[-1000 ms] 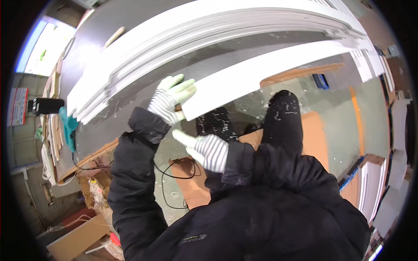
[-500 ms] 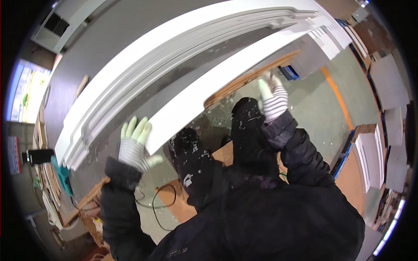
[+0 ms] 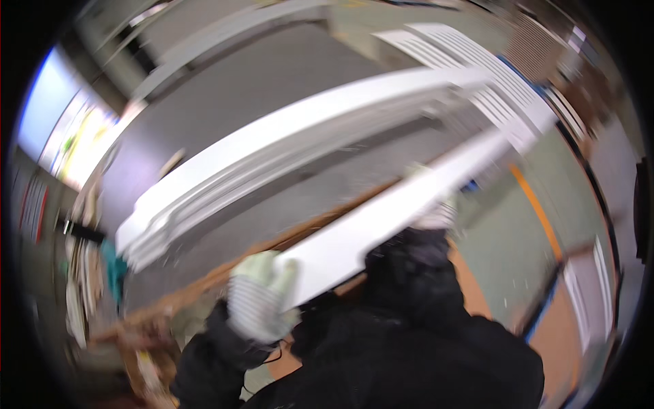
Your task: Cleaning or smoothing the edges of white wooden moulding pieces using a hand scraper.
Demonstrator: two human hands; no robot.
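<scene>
A long white board (image 3: 354, 245) is held aslant in front of my body, off the grey table. Its near left end sits in my left hand (image 3: 261, 296), gloved in pale green and striped white, with the thumb on the top face and the fingers closed around the edge. Further along, my right hand (image 3: 436, 215) grips the same board from below; the board covers most of that hand, and only glove parts show at both edges. Behind it, a stack of similar white boards (image 3: 272, 133) lies on the grey tabletop (image 3: 252, 78). Motion blurs the picture.
A worn wooden table edge (image 3: 204, 290) runs under the held board. White slatted pieces (image 3: 463, 51) stand at the far right. A teal tool (image 3: 114, 269) is by the table's left end. On the right, white panels (image 3: 586, 293) stand near an orange floor line (image 3: 535, 204).
The long white board has come off the table toward my body, apart from the stack. My left hand, earlier spread at its end, has closed on it, and my right hand has gone beneath it.
</scene>
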